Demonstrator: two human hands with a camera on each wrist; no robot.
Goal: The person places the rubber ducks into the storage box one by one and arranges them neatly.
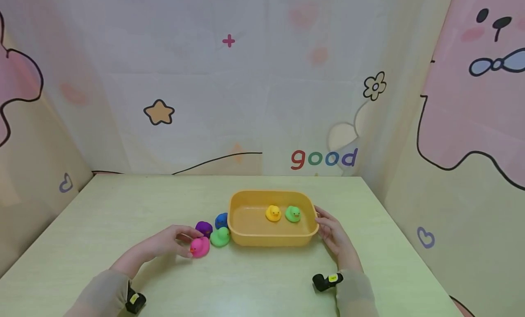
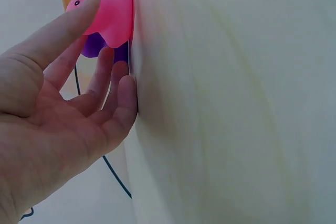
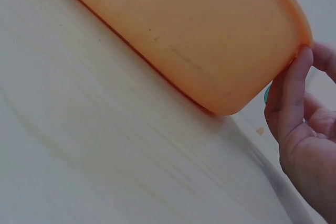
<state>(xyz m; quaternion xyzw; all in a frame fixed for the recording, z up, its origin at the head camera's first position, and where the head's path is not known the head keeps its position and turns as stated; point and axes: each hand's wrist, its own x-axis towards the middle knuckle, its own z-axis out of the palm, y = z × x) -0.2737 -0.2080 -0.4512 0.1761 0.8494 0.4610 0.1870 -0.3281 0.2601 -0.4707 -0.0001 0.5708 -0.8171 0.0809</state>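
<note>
My left hand (image 1: 174, 241) has its thumb and index finger on either side of the pink rubber duck (image 1: 200, 247), pinching it near the head while it sits low at the table. In the left wrist view the thumb crosses in front of the pink duck (image 2: 115, 14); the other fingers curve loosely below. Just beyond it are a purple duck (image 1: 203, 228), a light green duck (image 1: 220, 237) and a blue duck (image 1: 221, 220). My right hand (image 1: 334, 235) holds the right rim of a yellow plastic basin (image 1: 270, 240). Inside stand a yellow duck (image 1: 273, 213) and a green duck (image 1: 293, 214).
The pale wooden table (image 1: 254, 280) runs back to a decorated fabric backdrop (image 1: 197, 80), with more printed fabric on both sides. The blue and light green ducks lie close against the basin's left end. Black wrist cameras (image 1: 327, 281) are worn on both forearms.
</note>
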